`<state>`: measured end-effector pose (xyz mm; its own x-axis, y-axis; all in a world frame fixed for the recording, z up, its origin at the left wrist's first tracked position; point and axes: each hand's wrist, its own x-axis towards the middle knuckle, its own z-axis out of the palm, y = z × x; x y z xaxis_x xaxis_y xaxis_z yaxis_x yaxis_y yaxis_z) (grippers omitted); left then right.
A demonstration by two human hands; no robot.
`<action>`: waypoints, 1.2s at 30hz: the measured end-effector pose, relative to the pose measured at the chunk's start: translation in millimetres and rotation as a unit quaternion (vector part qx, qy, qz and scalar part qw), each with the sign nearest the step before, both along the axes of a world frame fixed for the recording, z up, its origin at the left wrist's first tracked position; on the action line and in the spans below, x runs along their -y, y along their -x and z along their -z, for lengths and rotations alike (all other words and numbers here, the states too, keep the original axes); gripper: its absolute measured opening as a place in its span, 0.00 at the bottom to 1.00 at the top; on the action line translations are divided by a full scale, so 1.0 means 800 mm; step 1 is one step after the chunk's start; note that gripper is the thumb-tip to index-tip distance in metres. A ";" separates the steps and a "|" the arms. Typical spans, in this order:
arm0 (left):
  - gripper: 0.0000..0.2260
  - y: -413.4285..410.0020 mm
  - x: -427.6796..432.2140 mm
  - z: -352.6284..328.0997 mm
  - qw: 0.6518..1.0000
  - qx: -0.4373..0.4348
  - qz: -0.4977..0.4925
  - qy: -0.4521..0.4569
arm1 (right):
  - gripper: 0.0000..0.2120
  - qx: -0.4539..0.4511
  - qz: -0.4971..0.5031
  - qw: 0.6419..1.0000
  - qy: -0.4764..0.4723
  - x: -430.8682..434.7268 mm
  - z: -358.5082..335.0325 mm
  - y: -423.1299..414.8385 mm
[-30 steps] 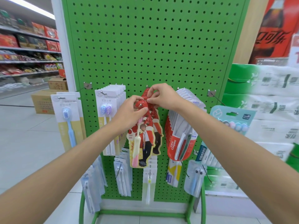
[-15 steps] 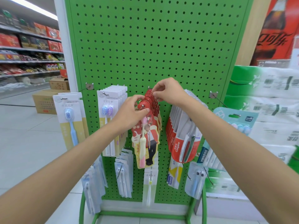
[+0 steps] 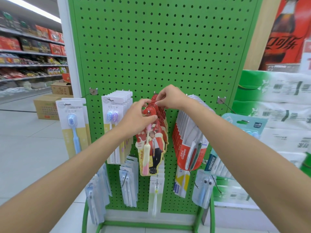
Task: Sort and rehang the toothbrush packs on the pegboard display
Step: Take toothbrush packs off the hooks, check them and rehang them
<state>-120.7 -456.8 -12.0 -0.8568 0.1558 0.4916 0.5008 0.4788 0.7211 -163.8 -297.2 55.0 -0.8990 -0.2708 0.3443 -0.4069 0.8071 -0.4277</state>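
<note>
My left hand (image 3: 138,116) is pinching the front red pack (image 3: 155,148) by its hang tab on the pegboard (image 3: 151,47). My right hand (image 3: 170,98) is pinching the packs behind (image 3: 162,113). I am judging it light, bendy card, so the tab is the place to hold.

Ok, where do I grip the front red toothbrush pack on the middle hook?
Pinch the rounded top tab of the front red pack, beside its hang hole, coming from the front left. The pack hangs flat with its long body free, so the top likely gives most control. The left hand holds it there.
</note>
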 end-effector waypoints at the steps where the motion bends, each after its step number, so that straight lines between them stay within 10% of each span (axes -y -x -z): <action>1: 0.25 0.000 0.001 0.000 1.000 -0.001 0.004 0.007 | 0.04 0.001 0.001 1.000 0.001 0.001 0.000 0.000; 36: 0.25 -0.006 -0.008 -0.013 0.997 0.015 -0.036 0.062 | 0.13 -0.073 0.107 0.991 0.040 -0.029 0.008 -0.077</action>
<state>-115.9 -450.7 -1.8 -0.8824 0.1507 0.4456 0.4401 0.5993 0.6687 -102.0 -274.3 48.6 -0.8719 -0.0452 0.4877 -0.2918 0.8477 -0.4431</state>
